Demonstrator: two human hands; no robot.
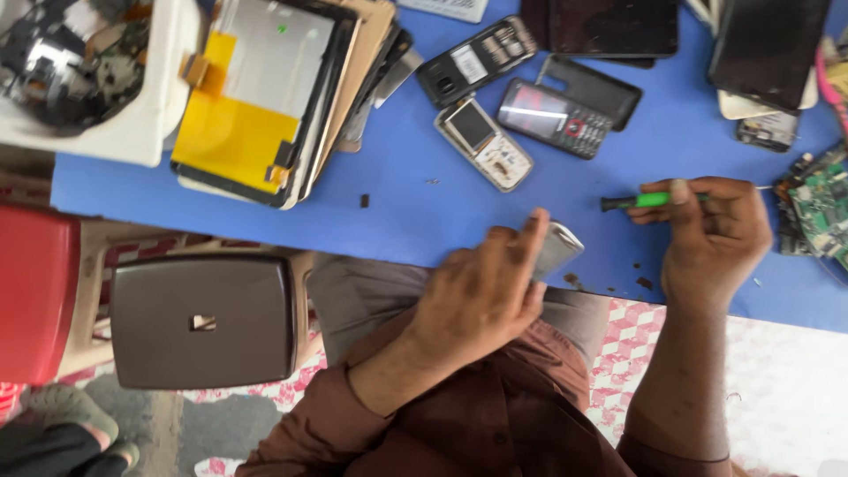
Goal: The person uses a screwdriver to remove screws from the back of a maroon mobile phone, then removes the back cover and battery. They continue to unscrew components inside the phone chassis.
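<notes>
Silver phone part [558,247] at the near edge of the blue bench [397,208], clasped in the left hand [481,296], forefinger laid along its top. Right of that part, green-handled screwdriver [649,200] pinched in the right hand [711,234], lying level above the bench. Beyond the part, three keypad phones [484,144] side by side. Farther left of it, stack of screen panels [283,97] with a yellow sheet. Green circuit board [821,208] just beyond the right hand.
</notes>
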